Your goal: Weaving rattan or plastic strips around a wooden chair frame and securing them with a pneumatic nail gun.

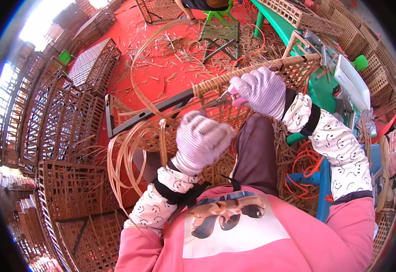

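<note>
My left hand (202, 140), in a striped knit glove, is closed and slightly blurred. Long tan rattan-like strips (124, 147) run to it in loops, and the hand grips a strip. My right hand (261, 90), gloved the same way, is closed around pink-handled pliers (237, 95). Their metal jaws point left, close to the frame's wrapped edge. Across my lap lies a basket-like frame of dark metal bar (150, 111). Its right part is wound with strip (256, 69) above an openwork woven side; on the left the bar is bare.
Stacked woven baskets (55, 113) fill the left side. Strip scraps (175, 47) litter the red floor around a folding stool (219, 34). Beyond it, another person sits. At right stand a green table (318, 93) with tools, a white tray (352, 81), and an orange hose (304, 167).
</note>
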A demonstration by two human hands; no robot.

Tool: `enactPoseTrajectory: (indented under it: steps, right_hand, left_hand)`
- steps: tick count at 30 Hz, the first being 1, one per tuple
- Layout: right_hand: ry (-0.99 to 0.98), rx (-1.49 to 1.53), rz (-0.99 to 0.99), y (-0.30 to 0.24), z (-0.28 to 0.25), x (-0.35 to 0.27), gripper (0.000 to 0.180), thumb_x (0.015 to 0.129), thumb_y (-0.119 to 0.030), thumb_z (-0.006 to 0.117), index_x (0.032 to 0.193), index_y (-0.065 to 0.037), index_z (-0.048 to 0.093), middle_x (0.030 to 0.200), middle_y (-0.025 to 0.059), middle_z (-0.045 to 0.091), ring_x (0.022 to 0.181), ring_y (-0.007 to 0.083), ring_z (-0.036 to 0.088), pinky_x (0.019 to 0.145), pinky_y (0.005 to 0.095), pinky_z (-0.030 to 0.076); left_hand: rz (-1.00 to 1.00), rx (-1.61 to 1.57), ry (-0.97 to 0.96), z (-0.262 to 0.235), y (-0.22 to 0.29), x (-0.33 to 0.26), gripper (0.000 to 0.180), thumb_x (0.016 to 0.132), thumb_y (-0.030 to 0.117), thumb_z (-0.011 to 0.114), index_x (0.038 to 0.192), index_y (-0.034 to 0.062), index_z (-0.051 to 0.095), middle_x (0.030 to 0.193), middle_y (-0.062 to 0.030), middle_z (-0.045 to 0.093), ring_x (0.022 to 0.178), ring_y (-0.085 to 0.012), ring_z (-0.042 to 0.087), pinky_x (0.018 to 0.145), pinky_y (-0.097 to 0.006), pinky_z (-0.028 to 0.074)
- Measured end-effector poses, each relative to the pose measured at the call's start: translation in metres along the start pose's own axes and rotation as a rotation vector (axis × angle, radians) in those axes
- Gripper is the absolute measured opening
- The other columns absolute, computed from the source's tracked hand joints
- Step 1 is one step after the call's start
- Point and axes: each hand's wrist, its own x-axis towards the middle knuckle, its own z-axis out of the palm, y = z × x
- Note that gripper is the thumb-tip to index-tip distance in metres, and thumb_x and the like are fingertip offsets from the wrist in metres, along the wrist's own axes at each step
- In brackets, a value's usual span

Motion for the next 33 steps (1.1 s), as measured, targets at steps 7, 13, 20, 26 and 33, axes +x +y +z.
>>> enactPoseTrajectory:
  steps: [7,13,20,26,33]
  right_hand:
    - [-0.181,-0.176,0.407,0.035,-0.061,-0.08,0.059,0.065,-0.033,0.072,0.115,-0.01,0.05,0.114,0.0089,0.055,0.105,0.029,0.052,0.095,0.043,0.037]
    - [-0.912,-0.424,1.368,0.04,-0.15,-0.251,0.077,0.065,-0.041,0.072,0.129,-0.009,0.044,0.122,0.0147,0.053,0.115,0.0324,0.049,0.097,0.0413,0.039]
    - [-0.851,-0.21,1.348,0.029,-0.169,-0.263,0.064,0.08,-0.037,0.063,0.13,-0.003,0.044,0.125,0.0194,0.051,0.117,0.035,0.048,0.099,0.0386,0.038]
    - [-0.194,0.52,0.584,-0.002,-0.058,-0.105,0.057,0.083,-0.03,0.065,0.13,-0.003,0.046,0.128,0.0172,0.052,0.116,0.0301,0.052,0.098,0.0338,0.04]
    - [0.378,0.791,0.27,-0.025,-0.002,0.048,0.024,0.091,-0.021,0.056,0.096,0.002,0.059,0.086,0.0169,0.064,0.079,0.0214,0.065,0.074,0.0313,0.051]
  left_hand:
    - [-0.168,-0.025,-0.253,-0.053,0.006,-0.004,0.039,0.069,0.038,0.074,0.094,0.0088,0.065,0.082,-0.0079,0.062,0.081,-0.0275,0.06,0.077,-0.04,0.048]
    - [-0.665,0.485,0.017,-0.098,-0.051,-0.016,0.03,0.077,0.032,0.068,0.094,0.0071,0.065,0.09,-0.0108,0.064,0.088,-0.0295,0.06,0.081,-0.04,0.047]
    - [-0.095,0.188,-0.105,-0.042,-0.048,0.037,0.011,0.07,0.02,0.071,0.076,0.0099,0.068,0.076,-0.0033,0.064,0.082,-0.0247,0.059,0.078,-0.037,0.045]
    - [-0.102,-0.079,-0.162,-0.002,-0.047,0.048,0.017,0.072,0.013,0.074,0.084,0.0027,0.068,0.087,-0.0063,0.064,0.083,-0.0227,0.06,0.077,-0.032,0.048]
    - [-0.349,-0.264,-0.137,-0.01,-0.068,0.036,0.022,0.078,0.025,0.071,0.091,0.0075,0.069,0.086,-0.0064,0.065,0.073,-0.0225,0.064,0.069,-0.032,0.05]
